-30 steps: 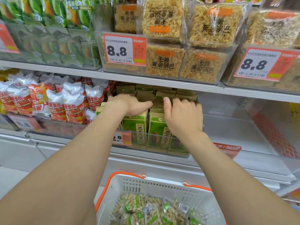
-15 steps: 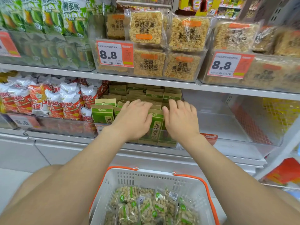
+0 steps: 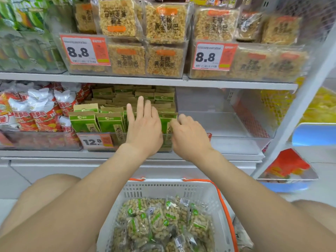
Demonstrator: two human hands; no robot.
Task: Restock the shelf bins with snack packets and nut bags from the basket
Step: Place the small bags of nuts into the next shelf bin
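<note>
Nearest, the white basket (image 3: 163, 186) holds clear nut bags (image 3: 163, 219). Beyond it, the left hand (image 3: 145, 130) lies flat with its fingers straight and spread on the green packets (image 3: 109, 122) standing in the shelf bin (image 3: 120, 140). The right hand (image 3: 189, 137) curls at the row's right edge; whether it grips one, I cannot tell.

Both arms reach toward 12 o'clock. The left hand (image 3: 143, 128) has straight fingers. The right hand (image 3: 190, 136), at its 3 o'clock, curls its fingers.
</note>
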